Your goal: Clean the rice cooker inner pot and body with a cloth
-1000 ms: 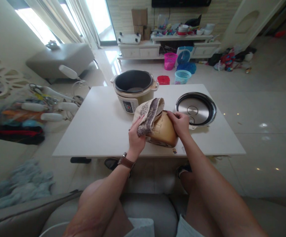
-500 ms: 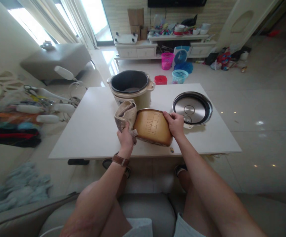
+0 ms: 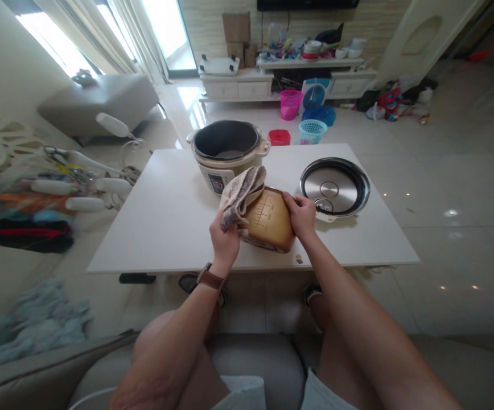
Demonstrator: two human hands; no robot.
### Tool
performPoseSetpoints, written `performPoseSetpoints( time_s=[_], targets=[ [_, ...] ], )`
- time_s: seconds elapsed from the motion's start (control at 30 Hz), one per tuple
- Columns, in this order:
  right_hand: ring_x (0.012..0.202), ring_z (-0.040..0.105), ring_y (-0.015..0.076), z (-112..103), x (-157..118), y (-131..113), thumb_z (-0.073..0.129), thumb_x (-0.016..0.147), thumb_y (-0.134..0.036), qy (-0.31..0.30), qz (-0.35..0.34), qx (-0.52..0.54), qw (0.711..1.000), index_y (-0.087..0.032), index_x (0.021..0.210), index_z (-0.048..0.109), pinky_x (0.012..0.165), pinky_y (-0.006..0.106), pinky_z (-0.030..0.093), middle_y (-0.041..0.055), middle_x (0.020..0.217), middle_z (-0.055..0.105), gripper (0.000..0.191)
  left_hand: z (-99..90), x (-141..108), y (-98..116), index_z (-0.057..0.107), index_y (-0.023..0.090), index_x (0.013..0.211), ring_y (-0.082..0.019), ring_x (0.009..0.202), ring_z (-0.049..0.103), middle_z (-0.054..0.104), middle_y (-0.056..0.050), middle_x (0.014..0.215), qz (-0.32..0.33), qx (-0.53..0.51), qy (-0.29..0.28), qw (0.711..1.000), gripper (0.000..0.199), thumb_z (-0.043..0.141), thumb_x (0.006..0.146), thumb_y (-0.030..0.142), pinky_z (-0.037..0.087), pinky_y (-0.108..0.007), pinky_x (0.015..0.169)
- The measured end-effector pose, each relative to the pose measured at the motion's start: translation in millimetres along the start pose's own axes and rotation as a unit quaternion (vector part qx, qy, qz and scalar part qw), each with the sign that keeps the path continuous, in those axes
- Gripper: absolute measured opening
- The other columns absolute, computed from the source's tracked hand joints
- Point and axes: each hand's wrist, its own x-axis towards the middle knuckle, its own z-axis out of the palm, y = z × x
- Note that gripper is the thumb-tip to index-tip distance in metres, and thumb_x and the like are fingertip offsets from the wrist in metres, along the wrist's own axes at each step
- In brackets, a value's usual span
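Observation:
A golden-brown inner pot (image 3: 270,222) with measuring marks is tilted on its side above the front of the table. My right hand (image 3: 301,215) grips its rim on the right, fingers closed. On the other side, my left hand (image 3: 225,239) is closed on a beige and grey cloth (image 3: 243,193), which lies against the pot's left part and covers some of its wall. Behind the cloth stands the cooker body (image 3: 213,165), with its top uncovered and a dark inside. The round lid (image 3: 334,188) rests to the right, its metal underside facing up.
The white table (image 3: 153,222) carries the cooker parts. Beyond it on the floor are a red bin (image 3: 279,136), a light blue basket (image 3: 312,132) and a pink basket (image 3: 291,105). White lamp arms (image 3: 112,185) are left of the table.
My left hand has moved the cloth right and up over the pot's left side, uncovering the cooker's front panel. My right hand still holds the pot in nearly the same place.

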Motion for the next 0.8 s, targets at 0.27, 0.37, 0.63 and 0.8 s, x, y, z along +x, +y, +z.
performPoseSetpoints(
  time_s=[0.27, 0.37, 0.63, 0.8],
  targets=[
    [0.059, 0.026, 0.0109, -1, 0, 1, 0.069, 0.082, -0.072, -0.012, -0.022, 0.025, 0.999, -0.025, 0.055, 0.033, 0.057, 0.031, 0.019, -0.0066, 0.057, 0.025, 0.066, -0.3, 25, -28, 0.072, 0.012, 0.098, -0.019, 0.086, 0.074, 0.078, -0.012, 0.102, -0.262, -0.201, 0.176, 0.927, 0.022, 0.072, 0.082, 0.027, 0.061, -0.031, 0.076],
    [0.059, 0.026, 0.0106, -1, 1, 2, 0.069, 0.082, -0.075, -0.009, -0.018, 0.032, 0.999, -0.025, 0.055, 0.033, 0.057, 0.031, 0.02, -0.0066, 0.057, 0.026, 0.067, 1.8, 22, -26, 0.073, 0.013, 0.1, -0.02, 0.093, 0.076, 0.078, -0.011, 0.105, -0.22, -0.176, 0.185, 0.941, 0.025, 0.075, 0.081, 0.03, 0.062, -0.031, 0.081],
    [0.059, 0.026, 0.0105, 3, 2, 5, 0.067, 0.079, -0.081, 0.007, 0.01, 0.046, 0.999, -0.025, 0.054, 0.034, 0.055, 0.03, 0.02, -0.0065, 0.055, 0.028, 0.07, -4.1, 3, -4, 0.079, 0.017, 0.095, -0.03, 0.114, 0.073, 0.08, -0.011, 0.104, 0.154, 0.081, -0.068, 0.982, 0.029, 0.072, 0.086, 0.044, 0.055, -0.045, 0.107],
    [0.058, 0.027, 0.0102, 2, 1, 5, 0.069, 0.079, -0.079, -0.001, 0.009, 0.054, 0.998, -0.024, 0.054, 0.035, 0.055, 0.03, 0.02, -0.0064, 0.056, 0.03, 0.069, -6.2, 0, 2, 0.073, 0.019, 0.133, -0.03, 0.144, 0.058, 0.072, -0.013, 0.14, 0.243, 0.084, -0.111, 0.96, 0.046, 0.066, 0.089, 0.03, 0.036, -0.049, 0.128]
  ],
)
